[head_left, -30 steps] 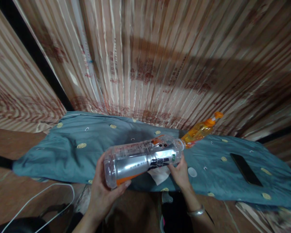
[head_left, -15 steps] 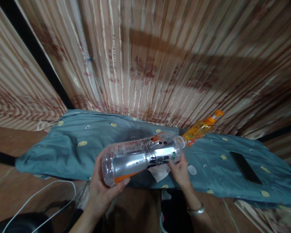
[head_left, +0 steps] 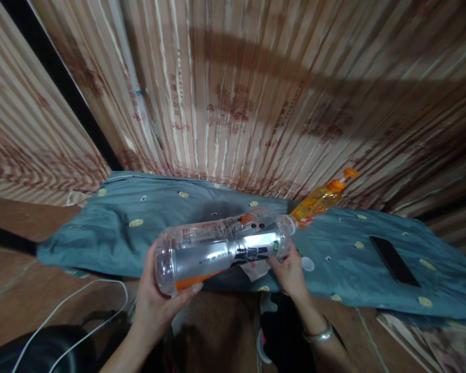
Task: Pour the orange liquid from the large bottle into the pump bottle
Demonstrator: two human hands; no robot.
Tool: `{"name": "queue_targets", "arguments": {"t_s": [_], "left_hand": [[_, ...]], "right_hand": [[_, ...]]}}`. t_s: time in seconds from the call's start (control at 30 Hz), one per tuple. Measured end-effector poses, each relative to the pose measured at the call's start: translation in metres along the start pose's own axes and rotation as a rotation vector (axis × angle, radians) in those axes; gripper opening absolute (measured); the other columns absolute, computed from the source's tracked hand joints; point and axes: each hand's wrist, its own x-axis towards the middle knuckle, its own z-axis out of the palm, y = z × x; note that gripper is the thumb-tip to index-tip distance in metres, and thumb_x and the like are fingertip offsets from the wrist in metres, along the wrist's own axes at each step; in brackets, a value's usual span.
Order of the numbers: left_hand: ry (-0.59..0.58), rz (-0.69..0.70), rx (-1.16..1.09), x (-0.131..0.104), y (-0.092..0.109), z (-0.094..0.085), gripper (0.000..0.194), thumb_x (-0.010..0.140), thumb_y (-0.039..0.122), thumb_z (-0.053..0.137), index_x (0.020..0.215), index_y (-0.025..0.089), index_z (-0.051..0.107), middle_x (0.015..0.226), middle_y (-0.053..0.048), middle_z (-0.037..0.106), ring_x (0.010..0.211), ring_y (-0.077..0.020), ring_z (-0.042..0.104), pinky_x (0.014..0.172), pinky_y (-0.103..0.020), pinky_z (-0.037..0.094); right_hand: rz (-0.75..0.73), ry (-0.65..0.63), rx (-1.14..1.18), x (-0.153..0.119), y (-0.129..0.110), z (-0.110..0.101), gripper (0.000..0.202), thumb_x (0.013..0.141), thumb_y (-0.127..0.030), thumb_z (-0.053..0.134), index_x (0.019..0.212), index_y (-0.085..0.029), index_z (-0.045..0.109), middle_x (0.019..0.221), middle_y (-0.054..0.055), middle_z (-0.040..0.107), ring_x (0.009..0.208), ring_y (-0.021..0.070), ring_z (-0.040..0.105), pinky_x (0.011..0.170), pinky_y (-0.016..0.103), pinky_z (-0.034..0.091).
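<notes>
a striped curtain (head_left: 233,103) with reddish print hangs beyond the clear bottle (head_left: 221,248), its writing too blurred to read. beneath the bottle spreads a teal cloth (head_left: 104,228). the left hand (head_left: 155,300) grasps the bottle's base, the right hand (head_left: 289,269) its neck end; its silver-orange label's dark characters are illegible. right of it: orange pump bottle (head_left: 316,204), black phone (head_left: 394,260), white disc (head_left: 307,263).

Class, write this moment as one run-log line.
left hand: grips clear bottle at base | right hand: holds its neck end | pump bottle: upright behind | phone: on cloth
</notes>
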Motion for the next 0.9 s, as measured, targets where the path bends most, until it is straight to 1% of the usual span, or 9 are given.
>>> {"name": "queue_targets", "arguments": {"t_s": [0.07,0.23,0.4,0.5,0.57,0.6,0.67,0.77,0.9], "left_hand": [[-0.007,-0.004,-0.007,-0.001,-0.001,-0.001,0.104,0.056,0.056,0.095,0.145,0.018,0.055,0.142,-0.017,0.068,0.133,-0.0384,0.064,0.118,-0.054,0.046],[0.003,0.041,0.007,-0.003,-0.001,0.0,0.092,0.057,0.051,0.095,0.136,0.02,0.06,0.135,-0.013,0.071,0.128,-0.0371,0.068,0.113,-0.051,0.052],[-0.001,0.093,0.011,0.0,-0.008,-0.004,0.097,0.057,0.053,0.095,0.141,0.02,0.057,0.136,-0.014,0.071,0.128,-0.0368,0.069,0.109,-0.05,0.055],[-0.063,0.15,0.036,0.005,-0.013,-0.01,0.098,0.057,0.05,0.096,0.142,0.02,0.056,0.136,-0.015,0.071,0.126,-0.0374,0.07,0.106,-0.049,0.058],[-0.112,0.163,0.045,0.007,-0.012,-0.011,0.097,0.059,0.044,0.096,0.143,0.02,0.055,0.136,-0.015,0.072,0.124,-0.0366,0.071,0.104,-0.048,0.059],[-0.118,0.158,0.038,0.007,-0.011,-0.01,0.096,0.059,0.043,0.097,0.143,0.021,0.054,0.135,-0.014,0.072,0.124,-0.036,0.071,0.103,-0.047,0.06],[-0.083,0.133,-0.008,0.004,-0.006,-0.007,0.096,0.059,0.046,0.097,0.142,0.021,0.056,0.134,-0.013,0.072,0.122,-0.0354,0.072,0.101,-0.046,0.06],[-0.009,0.08,-0.076,-0.001,0.001,0.001,0.095,0.057,0.049,0.097,0.14,0.023,0.059,0.135,-0.011,0.071,0.126,-0.0357,0.069,0.104,-0.046,0.059],[-0.005,0.076,-0.07,-0.004,0.002,0.004,0.095,0.058,0.05,0.097,0.14,0.023,0.059,0.136,-0.011,0.071,0.128,-0.0368,0.068,0.106,-0.049,0.058]], "right_hand": [[0.007,0.0,-0.019,-0.001,0.002,0.0,0.06,0.072,-0.035,0.072,0.129,-0.019,0.065,0.092,0.006,0.082,0.075,0.0279,0.077,0.068,0.039,0.063],[-0.006,0.008,-0.071,-0.001,0.005,0.002,0.063,0.071,-0.04,0.072,0.129,-0.018,0.065,0.101,0.011,0.083,0.083,0.0321,0.077,0.075,0.044,0.064],[0.011,0.005,-0.086,-0.001,0.004,0.001,0.057,0.069,-0.044,0.074,0.121,-0.02,0.067,0.099,0.01,0.083,0.086,0.032,0.078,0.077,0.041,0.063],[0.033,0.002,-0.08,-0.001,0.003,0.0,0.061,0.069,-0.049,0.075,0.123,-0.02,0.066,0.1,0.011,0.083,0.087,0.0328,0.078,0.077,0.042,0.062],[0.047,0.004,-0.075,-0.001,0.004,0.0,0.066,0.069,-0.052,0.076,0.126,-0.019,0.065,0.098,0.011,0.082,0.086,0.0334,0.078,0.075,0.042,0.062],[0.049,0.004,-0.071,-0.001,0.004,0.0,0.069,0.069,-0.053,0.076,0.127,-0.018,0.065,0.098,0.011,0.082,0.085,0.0337,0.078,0.075,0.042,0.062],[0.043,0.0,-0.061,0.0,0.004,0.0,0.072,0.068,-0.056,0.078,0.127,-0.017,0.064,0.099,0.012,0.082,0.088,0.0347,0.078,0.076,0.043,0.063],[0.022,0.008,-0.059,0.0,0.004,0.0,0.072,0.066,-0.057,0.081,0.125,-0.018,0.065,0.108,0.015,0.082,0.097,0.036,0.078,0.084,0.045,0.063],[0.028,0.001,-0.062,0.0,0.001,0.0,0.076,0.064,-0.06,0.084,0.125,-0.019,0.064,0.109,0.015,0.082,0.098,0.0357,0.079,0.084,0.044,0.063]]}}
